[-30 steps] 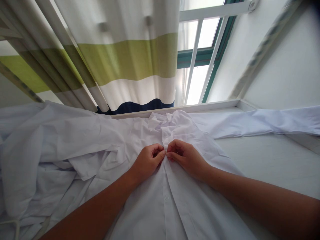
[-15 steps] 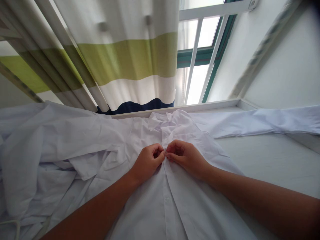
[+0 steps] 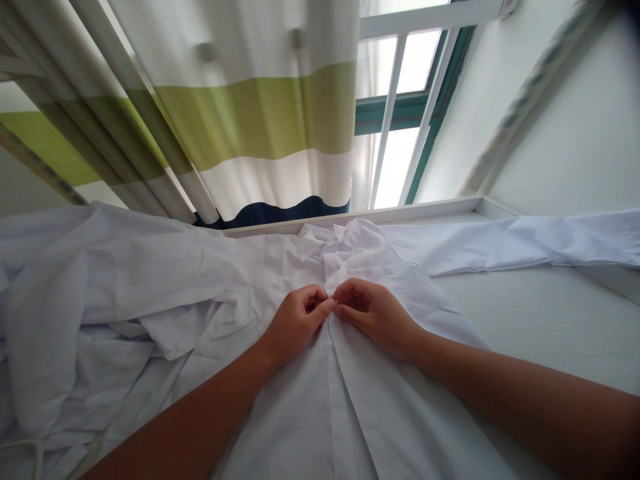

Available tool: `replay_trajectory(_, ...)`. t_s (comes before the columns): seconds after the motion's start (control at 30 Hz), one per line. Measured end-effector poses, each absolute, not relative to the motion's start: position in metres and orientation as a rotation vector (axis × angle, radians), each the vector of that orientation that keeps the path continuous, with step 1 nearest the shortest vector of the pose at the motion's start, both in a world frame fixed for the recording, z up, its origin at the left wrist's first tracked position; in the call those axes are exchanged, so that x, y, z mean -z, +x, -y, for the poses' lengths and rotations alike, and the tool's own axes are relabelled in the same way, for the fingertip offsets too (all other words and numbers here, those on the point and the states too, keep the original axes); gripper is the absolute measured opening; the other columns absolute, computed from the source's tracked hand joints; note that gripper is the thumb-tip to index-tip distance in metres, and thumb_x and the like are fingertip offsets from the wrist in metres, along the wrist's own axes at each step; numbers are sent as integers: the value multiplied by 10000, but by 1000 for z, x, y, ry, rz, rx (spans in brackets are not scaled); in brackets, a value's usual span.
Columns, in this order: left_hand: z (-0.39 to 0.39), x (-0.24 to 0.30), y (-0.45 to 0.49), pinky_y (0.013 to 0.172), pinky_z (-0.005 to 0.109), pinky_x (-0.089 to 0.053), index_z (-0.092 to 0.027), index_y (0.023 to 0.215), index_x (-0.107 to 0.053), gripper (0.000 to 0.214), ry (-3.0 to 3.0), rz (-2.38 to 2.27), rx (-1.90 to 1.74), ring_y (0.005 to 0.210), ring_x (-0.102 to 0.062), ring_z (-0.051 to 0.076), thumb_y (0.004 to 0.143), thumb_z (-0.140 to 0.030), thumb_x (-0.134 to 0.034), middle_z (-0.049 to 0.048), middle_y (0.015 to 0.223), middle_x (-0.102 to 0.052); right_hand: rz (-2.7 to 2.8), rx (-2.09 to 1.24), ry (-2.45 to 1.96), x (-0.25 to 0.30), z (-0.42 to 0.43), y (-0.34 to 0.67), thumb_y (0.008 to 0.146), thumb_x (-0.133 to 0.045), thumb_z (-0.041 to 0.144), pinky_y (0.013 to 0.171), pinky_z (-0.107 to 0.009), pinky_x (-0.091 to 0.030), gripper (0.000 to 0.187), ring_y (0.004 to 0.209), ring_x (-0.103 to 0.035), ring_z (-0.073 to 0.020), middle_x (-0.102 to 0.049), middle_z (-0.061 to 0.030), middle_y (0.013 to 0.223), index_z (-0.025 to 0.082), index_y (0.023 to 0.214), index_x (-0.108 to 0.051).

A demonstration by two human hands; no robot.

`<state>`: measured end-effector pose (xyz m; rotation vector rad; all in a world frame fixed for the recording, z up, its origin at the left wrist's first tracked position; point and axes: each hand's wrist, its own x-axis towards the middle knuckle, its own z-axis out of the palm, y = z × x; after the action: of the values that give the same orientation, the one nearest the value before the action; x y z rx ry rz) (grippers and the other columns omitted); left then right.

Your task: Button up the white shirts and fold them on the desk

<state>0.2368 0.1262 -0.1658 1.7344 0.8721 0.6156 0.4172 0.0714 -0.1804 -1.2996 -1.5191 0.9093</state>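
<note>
A white button-up shirt lies front-up on a white surface, collar toward the window. My left hand and my right hand meet at the shirt's front placket just below the collar. Both hands are closed in a pinch on the two edges of the placket, fingertips touching. A fastened button shows lower down the placket. One sleeve stretches out to the right.
A heap of crumpled white cloth covers the left side. Behind it hangs a striped green, white and navy curtain next to a window. A white wall rises on the right beyond the bare white surface.
Hardly anything differs: both hands stay pinched at the same spot on the placket, with only slight finger shifts.
</note>
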Motion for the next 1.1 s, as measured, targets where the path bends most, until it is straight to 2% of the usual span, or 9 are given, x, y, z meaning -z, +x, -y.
replay_trajectory(0.37,-126,163,237,607,240,-377,-171,785,-586,234,1816,-875,-635,625,-461,116,922,-360,-583,-33,668,-535,1523,-904,-1326,180,-71,416,852,-650,249,713,-311,-482,80,765,-609,-168,-684,-9,837,214,922,-669)
replay_trajectory(0.67,-123,161,238,643,249,-388,-169,783,-578,248,1853,-886,-663,677,-473,129,930,-367,-565,-23,705,-535,1465,-983,-1268,183,-71,418,852,-659,272,677,-303,-482,146,716,-591,-158,-630,16,766,229,989,-629)
replay_trajectory(1.1,-122,164,238,640,257,-415,-171,813,-603,224,1854,-913,-696,695,-540,148,917,-367,-569,4,739,-608,1418,-1032,-1235,183,-73,418,892,-635,313,670,-311,-499,135,697,-611,-160,-612,21,742,233,997,-603)
